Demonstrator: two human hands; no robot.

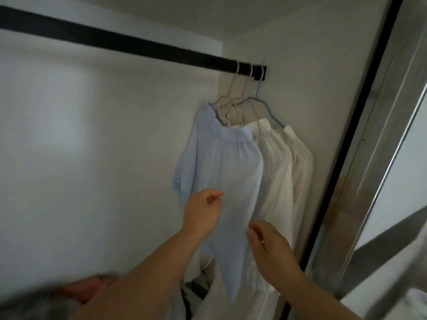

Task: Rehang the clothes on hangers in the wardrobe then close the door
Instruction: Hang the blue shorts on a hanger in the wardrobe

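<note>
A light blue garment (pixel 221 172) hangs on a pink hanger (pixel 231 98) from the black rail (pixel 115 41) at the wardrobe's right end. Behind it hang a white garment (pixel 275 172) and a cream one (pixel 300 162), the rearmost on a blue hanger (pixel 258 98). My left hand (pixel 203 213) touches the blue garment's left edge with fingers curled; whether it pinches the cloth is unclear. My right hand (pixel 268 245) rests against the garment's lower right edge, fingers bent, grip not clear.
The wardrobe's sliding door (pixel 381 158), with a dark edge strip and metal frame, stands at the right. A blurred pile of pink and grey clothes (pixel 76 294) lies at the bottom left. White wardrobe walls surround the rail.
</note>
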